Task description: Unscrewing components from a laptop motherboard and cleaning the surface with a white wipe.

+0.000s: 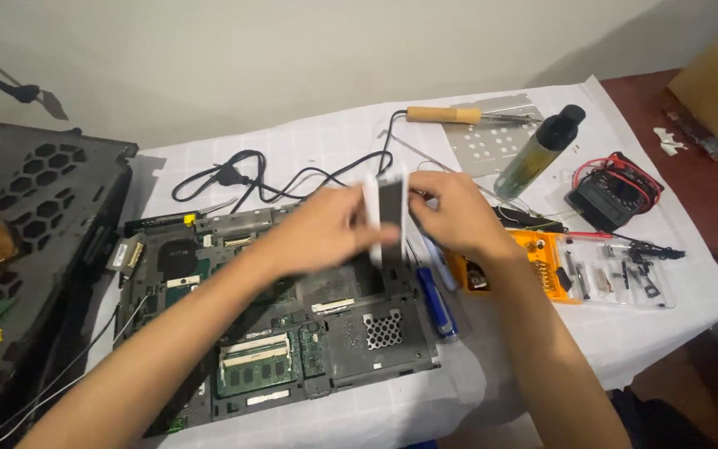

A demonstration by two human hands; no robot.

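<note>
Both hands, left hand (338, 229) and right hand (450, 212), have a tight grip on a small flat grey-and-white part (388, 214), lifted above the opened black laptop base (292, 333), whose green boards are bare.

A plain pale wall (292, 58) runs from ten to one o'clock; a white checked tablecloth (625, 333) covers the dark red-brown table (708, 199) at three.
</note>
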